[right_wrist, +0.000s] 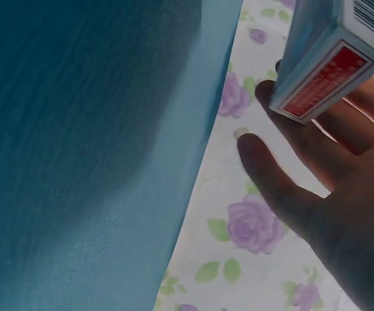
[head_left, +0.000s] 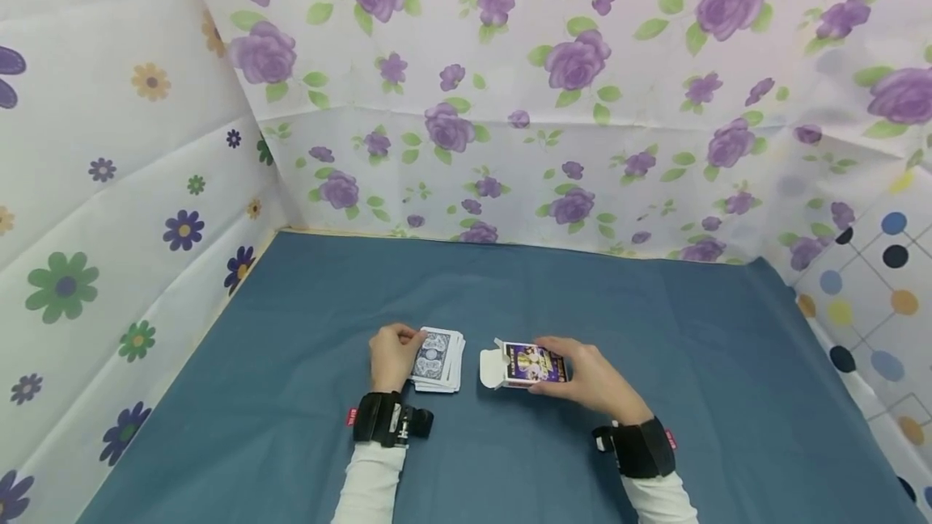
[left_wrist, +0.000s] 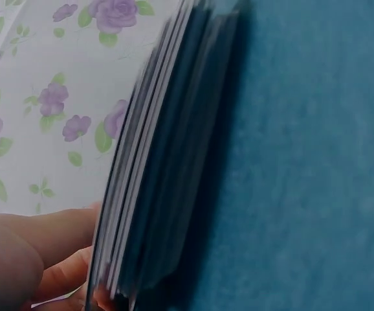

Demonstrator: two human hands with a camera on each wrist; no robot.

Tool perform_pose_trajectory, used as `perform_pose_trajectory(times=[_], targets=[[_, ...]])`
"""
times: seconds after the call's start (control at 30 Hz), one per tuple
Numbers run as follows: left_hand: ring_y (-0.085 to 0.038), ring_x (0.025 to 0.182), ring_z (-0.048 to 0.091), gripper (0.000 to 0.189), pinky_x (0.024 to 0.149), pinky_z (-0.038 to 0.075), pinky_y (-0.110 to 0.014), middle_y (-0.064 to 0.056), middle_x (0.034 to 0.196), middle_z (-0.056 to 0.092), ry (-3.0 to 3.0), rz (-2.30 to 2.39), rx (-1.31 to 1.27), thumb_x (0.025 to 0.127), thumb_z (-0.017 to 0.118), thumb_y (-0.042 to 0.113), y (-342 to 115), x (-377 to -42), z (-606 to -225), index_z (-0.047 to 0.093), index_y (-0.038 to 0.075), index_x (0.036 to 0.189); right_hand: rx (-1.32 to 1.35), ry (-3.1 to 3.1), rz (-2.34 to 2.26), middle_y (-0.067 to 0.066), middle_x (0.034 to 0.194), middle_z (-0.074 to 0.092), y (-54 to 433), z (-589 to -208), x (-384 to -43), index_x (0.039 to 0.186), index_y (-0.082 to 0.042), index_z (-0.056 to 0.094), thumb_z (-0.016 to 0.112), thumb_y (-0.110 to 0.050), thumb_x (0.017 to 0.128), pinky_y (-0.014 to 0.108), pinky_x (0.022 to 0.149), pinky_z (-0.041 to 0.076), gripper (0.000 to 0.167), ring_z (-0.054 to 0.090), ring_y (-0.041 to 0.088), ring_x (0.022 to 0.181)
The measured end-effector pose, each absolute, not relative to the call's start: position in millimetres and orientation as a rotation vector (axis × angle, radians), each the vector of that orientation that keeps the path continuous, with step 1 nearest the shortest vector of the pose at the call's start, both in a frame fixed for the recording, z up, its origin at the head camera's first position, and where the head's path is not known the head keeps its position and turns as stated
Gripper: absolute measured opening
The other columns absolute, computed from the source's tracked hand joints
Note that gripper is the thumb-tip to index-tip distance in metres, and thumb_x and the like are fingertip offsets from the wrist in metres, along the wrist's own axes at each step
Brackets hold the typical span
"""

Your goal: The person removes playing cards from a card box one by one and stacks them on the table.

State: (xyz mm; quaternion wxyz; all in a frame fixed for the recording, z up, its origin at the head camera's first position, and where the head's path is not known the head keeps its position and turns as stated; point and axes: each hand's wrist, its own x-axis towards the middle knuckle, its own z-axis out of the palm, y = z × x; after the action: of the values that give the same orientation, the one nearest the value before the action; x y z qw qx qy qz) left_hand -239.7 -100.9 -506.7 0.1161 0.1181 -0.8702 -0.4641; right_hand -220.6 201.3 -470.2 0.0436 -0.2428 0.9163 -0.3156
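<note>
A pile of playing cards (head_left: 435,360) with blue-and-white patterned backs lies slightly fanned on the cloth, left of centre. My left hand (head_left: 391,357) grips the pile at its left edge. In the left wrist view the fingers (left_wrist: 61,240) meet the lower end of the stacked cards (left_wrist: 148,149). To the right is a small purple-and-gold card box (head_left: 535,363), its white flap folded out toward the cards. My right hand (head_left: 593,378) holds the box from its right end, fingers and thumb along opposite sides. The box's red-labelled end (right_wrist: 326,81) faces the right wrist camera.
A blue cloth (head_left: 553,297) covers the table. Behind it hangs a white sheet with purple roses (head_left: 447,126). Other patterned sheets, one with daisies (head_left: 64,287) and one with coloured dots (head_left: 905,302), border the left and right sides.
</note>
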Motion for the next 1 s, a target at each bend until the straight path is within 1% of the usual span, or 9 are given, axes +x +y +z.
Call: perform_pose_trajectory(times=[0.13, 0.27, 0.37, 0.5, 0.57, 0.67, 0.77, 0.9, 1.0], targets=[[-0.019, 0.06, 0.056, 0.018, 0.056, 0.042, -0.03, -0.015, 0.073, 0.065, -2.56, -1.331, 0.326, 0.091, 0.068, 0.016, -97.2, -237.0, -507.2, 0.071, -0.002, 0.087, -0.77, 2.791, -0.922, 0.013, 0.14, 0.054, 204.0, -476.0, -221.3, 0.137, -0.011, 0.055, 0.075, -0.05, 0.078, 0.053, 0.101, 0.042, 0.074, 0.049, 0.034, 0.13], [-0.024, 0.066, 0.056, 0.022, 0.058, 0.043, -0.035, -0.018, 0.08, 0.063, -2.541, -1.188, 0.205, 0.092, 0.066, 0.016, -89.5, -230.8, -501.8, 0.067, -0.005, 0.098, -0.75, 2.721, -0.882, 0.021, 0.15, 0.039, 206.3, -482.1, -218.6, 0.14, -0.016, 0.053, 0.077, -0.043, 0.078, 0.066, 0.104, 0.031, 0.072, 0.031, 0.044, 0.14], [-0.029, 0.075, 0.059, 0.023, 0.064, 0.046, -0.039, -0.018, 0.088, 0.064, -2.563, -1.116, -0.068, 0.091, 0.067, 0.015, -78.9, -225.1, -486.0, 0.066, -0.004, 0.104, -0.734, 2.67, -0.852, 0.026, 0.155, 0.027, 206.1, -483.7, -217.1, 0.142, -0.02, 0.05, 0.078, -0.036, 0.078, 0.074, 0.101, 0.023, 0.072, 0.017, 0.048, 0.144], [-0.029, 0.095, 0.064, 0.024, 0.082, 0.051, -0.039, -0.013, 0.104, 0.068, -2.735, -1.212, -0.609, 0.089, 0.07, 0.016, -53.6, -217.1, -460.1, 0.068, 0.003, 0.109, -0.734, 2.638, -0.824, 0.029, 0.156, 0.019, 205.6, -482.3, -217.5, 0.143, -0.021, 0.049, 0.079, -0.028, 0.077, 0.079, 0.099, 0.016, 0.073, 0.008, 0.051, 0.145], [-0.027, 0.104, 0.063, 0.028, 0.089, 0.05, -0.036, -0.01, 0.113, 0.067, -2.835, -1.224, -0.831, 0.089, 0.07, 0.017, -38.3, -212.9, -454.0, 0.067, 0.006, 0.115, -0.724, 2.626, -0.816, 0.03, 0.157, 0.016, 205.8, -481.2, -218.3, 0.143, -0.02, 0.049, 0.079, -0.027, 0.078, 0.079, 0.1, 0.013, 0.072, 0.004, 0.051, 0.145], [-0.022, 0.109, 0.061, 0.036, 0.091, 0.049, -0.03, -0.007, 0.12, 0.064, -2.963, -1.127, -1.001, 0.087, 0.072, 0.017, -17.7, -206.8, -452.9, 0.065, 0.011, 0.122, -0.721, 2.611, -0.816, 0.031, 0.157, 0.014, 206.0, -480.1, -219.9, 0.143, -0.018, 0.05, 0.078, -0.027, 0.078, 0.079, 0.101, 0.009, 0.071, 0.0, 0.052, 0.145], [-0.019, 0.104, 0.058, 0.045, 0.085, 0.049, -0.029, -0.005, 0.121, 0.063, -3.054, -0.979, -0.992, 0.082, 0.078, 0.017, -4.5, -199.7, -456.6, 0.063, 0.017, 0.125, -0.727, 2.604, -0.832, 0.031, 0.157, 0.014, 205.1, -481.1, -220.5, 0.143, -0.02, 0.05, 0.077, -0.027, 0.078, 0.079, 0.101, 0.006, 0.071, -0.001, 0.053, 0.145], [-0.023, 0.097, 0.056, 0.061, 0.076, 0.05, -0.033, -0.008, 0.118, 0.063, -3.118, -0.819, -0.843, 0.072, 0.086, 0.017, 4.8, -192.1, -459.4, 0.062, 0.025, 0.128, -0.703, 2.623, -0.836, 0.028, 0.158, 0.015, 202.2, -484.3, -220.0, 0.144, -0.025, 0.047, 0.078, -0.025, 0.078, 0.078, 0.101, 0.005, 0.073, 0.0, 0.052, 0.145], [-0.025, 0.09, 0.057, 0.066, 0.067, 0.051, -0.036, -0.013, 0.109, 0.063, -3.115, -0.724, -0.699, 0.068, 0.088, 0.02, 10.6, -189.7, -460.9, 0.062, 0.024, 0.129, -0.628, 2.672, -0.783, 0.023, 0.159, 0.018, 198.0, -483.4, -219.8, 0.146, -0.023, 0.045, 0.078, -0.022, 0.079, 0.077, 0.102, 0.006, 0.074, 0.004, 0.049, 0.146]])
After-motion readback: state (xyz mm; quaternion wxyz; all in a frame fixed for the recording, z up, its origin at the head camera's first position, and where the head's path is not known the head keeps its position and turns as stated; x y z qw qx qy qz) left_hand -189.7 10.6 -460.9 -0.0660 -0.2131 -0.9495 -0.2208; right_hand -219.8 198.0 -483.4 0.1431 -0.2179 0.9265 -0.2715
